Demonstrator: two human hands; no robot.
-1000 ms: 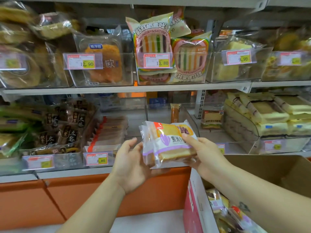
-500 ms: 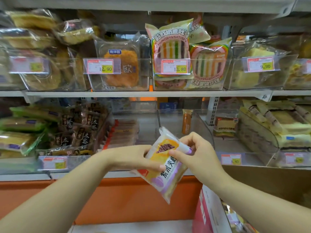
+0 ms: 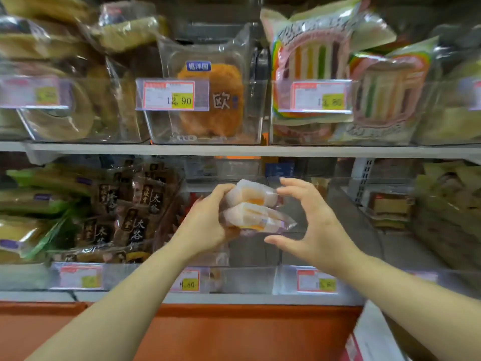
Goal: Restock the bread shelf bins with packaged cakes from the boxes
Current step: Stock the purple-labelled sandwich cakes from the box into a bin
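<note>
Two cakes (image 3: 256, 212) are gripped in the left hand (image 3: 205, 227), its fingers (image 3: 221, 190) curled round their near end. They are held just above the middle bin (image 3: 247, 278) on the lower shelf (image 3: 234, 298). The right hand (image 3: 315, 230) is spread wide just beside the packs, with nothing held. That bin looks almost bare, so the job here is judged barely begun. These packs are not yet set down, and many more will be needed to fill it.

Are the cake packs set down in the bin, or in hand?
In hand. The left hand grips the cake packs, raised above the floor of the clear bin; the right hand is open beside them.
</note>
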